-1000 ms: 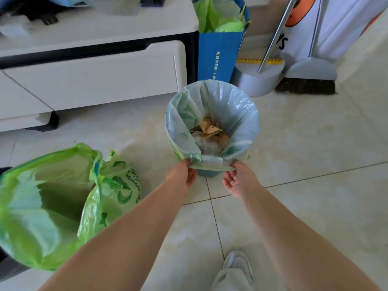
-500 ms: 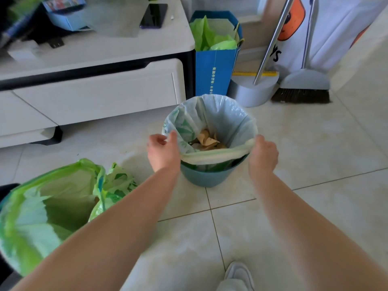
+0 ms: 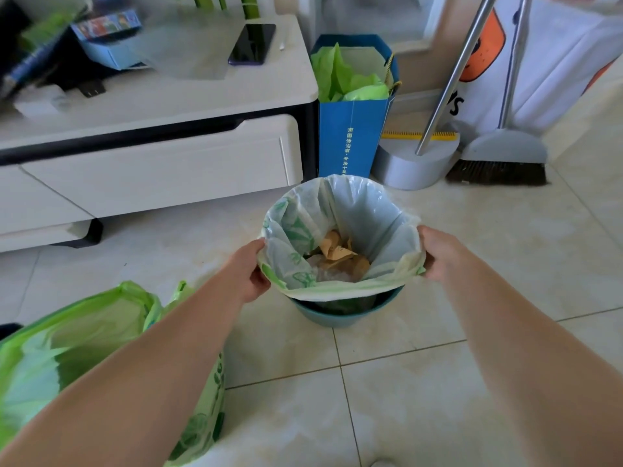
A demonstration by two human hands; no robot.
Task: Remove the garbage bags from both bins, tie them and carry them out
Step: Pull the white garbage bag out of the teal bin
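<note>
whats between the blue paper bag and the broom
In the head view, the grey dustpan with its metal handle stands between the blue paper bag and the broom.

Blue paper bag: vertical white Chinese characters, too small to read reliably.

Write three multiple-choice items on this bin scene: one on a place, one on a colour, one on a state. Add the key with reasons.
1. Where is the phone?
A. on the cabinet top
B. on the floor
C. in the bin

2. What colour is the bin?
A. red
B. blue
C. black

3. How is the bag in the bin?
A. tied shut
B. open, near edge pulled off the rim
C. lying flat on the floor

Key: 1 A, it lies on the white cabinet. 2 B, bare blue wall shows under the bag. 3 B, the left hand and the right hand hold its open edge.
</note>
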